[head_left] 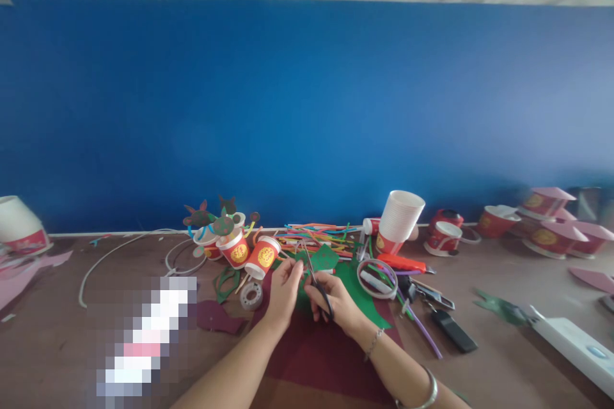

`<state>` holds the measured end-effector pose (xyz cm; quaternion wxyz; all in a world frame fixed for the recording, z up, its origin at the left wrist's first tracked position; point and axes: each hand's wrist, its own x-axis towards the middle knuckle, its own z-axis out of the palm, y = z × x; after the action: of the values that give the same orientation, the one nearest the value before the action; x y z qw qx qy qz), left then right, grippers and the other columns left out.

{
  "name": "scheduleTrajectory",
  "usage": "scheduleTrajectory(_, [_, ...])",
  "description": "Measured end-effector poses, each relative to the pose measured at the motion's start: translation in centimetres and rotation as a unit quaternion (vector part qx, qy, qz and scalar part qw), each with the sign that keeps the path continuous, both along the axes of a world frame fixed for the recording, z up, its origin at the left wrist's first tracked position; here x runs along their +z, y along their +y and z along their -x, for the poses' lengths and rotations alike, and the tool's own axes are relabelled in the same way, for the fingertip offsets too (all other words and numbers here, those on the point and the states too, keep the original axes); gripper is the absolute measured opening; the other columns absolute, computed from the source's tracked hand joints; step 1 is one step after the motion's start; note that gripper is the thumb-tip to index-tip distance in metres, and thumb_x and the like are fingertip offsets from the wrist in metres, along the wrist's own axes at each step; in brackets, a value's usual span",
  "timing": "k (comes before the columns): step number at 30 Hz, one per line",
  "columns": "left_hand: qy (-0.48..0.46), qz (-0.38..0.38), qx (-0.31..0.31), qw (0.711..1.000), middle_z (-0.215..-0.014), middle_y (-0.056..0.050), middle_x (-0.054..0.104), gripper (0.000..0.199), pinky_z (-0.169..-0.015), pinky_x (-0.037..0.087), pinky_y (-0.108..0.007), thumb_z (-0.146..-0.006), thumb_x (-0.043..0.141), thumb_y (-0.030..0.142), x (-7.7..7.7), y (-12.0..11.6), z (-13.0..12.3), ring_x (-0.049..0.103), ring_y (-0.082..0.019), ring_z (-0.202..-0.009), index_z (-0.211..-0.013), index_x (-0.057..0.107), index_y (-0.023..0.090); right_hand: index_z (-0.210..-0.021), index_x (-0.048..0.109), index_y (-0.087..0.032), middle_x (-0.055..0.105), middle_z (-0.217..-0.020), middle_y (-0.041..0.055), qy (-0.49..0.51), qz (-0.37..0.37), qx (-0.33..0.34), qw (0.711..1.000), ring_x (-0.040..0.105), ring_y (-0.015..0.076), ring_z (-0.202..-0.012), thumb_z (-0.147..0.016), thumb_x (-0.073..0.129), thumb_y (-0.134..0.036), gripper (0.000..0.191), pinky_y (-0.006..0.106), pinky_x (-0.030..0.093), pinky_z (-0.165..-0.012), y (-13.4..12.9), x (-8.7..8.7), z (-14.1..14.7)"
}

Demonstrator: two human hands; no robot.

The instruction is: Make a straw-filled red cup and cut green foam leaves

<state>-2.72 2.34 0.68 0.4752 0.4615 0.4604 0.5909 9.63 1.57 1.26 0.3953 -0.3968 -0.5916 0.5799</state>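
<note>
My right hand (333, 297) grips a pair of scissors (325, 299) by their dark handles, and the thin blades point up and away from me. Close by on the left, my left hand (284, 286) is closed in a pinch beside the blades. Whatever lies between its fingertips is too small to make out. Beneath both hands are green paper (367, 307) and a dark red sheet (319, 358). A cut green piece with red spots (326, 257) lies just beyond the scissors.
Colourful pipe cleaners (330, 230) lie along the wall. To the left are red paper cups (263, 257) and a tape roll (251, 296). Stacked white cups (401, 217), an orange cutter (403, 262), and a black key fob (453, 330) are on the right. A white box (575, 348) stands farther right.
</note>
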Motion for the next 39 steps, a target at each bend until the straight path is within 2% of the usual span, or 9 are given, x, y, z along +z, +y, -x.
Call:
scheduleTrajectory(9, [-0.009, 0.008, -0.012, 1.000, -0.055, 0.007, 0.038, 0.033, -0.047, 0.025, -0.020, -0.078, 0.054, 0.042, 0.1, 0.0, 0.0, 0.030, -0.006, -0.048, -0.060, 0.041, 0.018, -0.074, 0.051, -0.016, 0.051, -0.043, -0.0066, 0.003, 0.000, -0.001, 1.000, 0.048, 0.0073, -0.032, -0.071, 0.064, -0.041, 0.028, 0.013, 0.028, -0.028, 0.1, -0.1, 0.0])
scheduleTrajectory(19, [-0.017, 0.011, -0.018, 1.000, -0.054, 0.007, 0.038, 0.031, -0.046, 0.024, -0.020, -0.077, 0.054, 0.042, 0.4, -0.1, 0.0, 0.030, -0.006, -0.047, -0.062, 0.045, 0.017, -0.068, 0.049, -0.016, 0.046, -0.039, -0.0073, 0.001, -0.012, -0.008, 1.000, 0.040, 0.0052, -0.029, -0.072, 0.061, -0.044, 0.030, 0.013, 0.025, -0.028, -0.3, 0.7, 0.2])
scheduleTrajectory(31, [-0.017, 0.008, -0.024, 1.000, -0.049, 0.008, 0.033, 0.033, -0.044, 0.023, -0.019, -0.077, 0.053, 0.045, 0.4, -0.1, 0.1, 0.030, -0.006, -0.045, -0.062, 0.046, 0.018, -0.067, 0.050, -0.016, 0.044, -0.038, -0.0078, -0.010, -0.014, -0.001, 1.000, 0.040, 0.0058, -0.028, -0.073, 0.060, -0.049, 0.034, 0.014, 0.023, -0.028, -0.2, 0.6, 0.0])
scheduleTrajectory(39, [-0.035, 0.004, -0.013, 0.999, -0.050, 0.007, 0.037, 0.034, -0.043, 0.025, -0.019, -0.077, 0.054, 0.046, 0.7, -0.3, 0.0, 0.031, -0.006, -0.044, -0.061, 0.045, 0.017, -0.066, 0.050, -0.016, 0.044, -0.038, -0.0074, -0.011, -0.019, -0.002, 1.000, 0.040, 0.0058, -0.028, -0.072, 0.060, -0.051, 0.036, 0.015, 0.024, -0.029, -0.3, 1.0, 0.1])
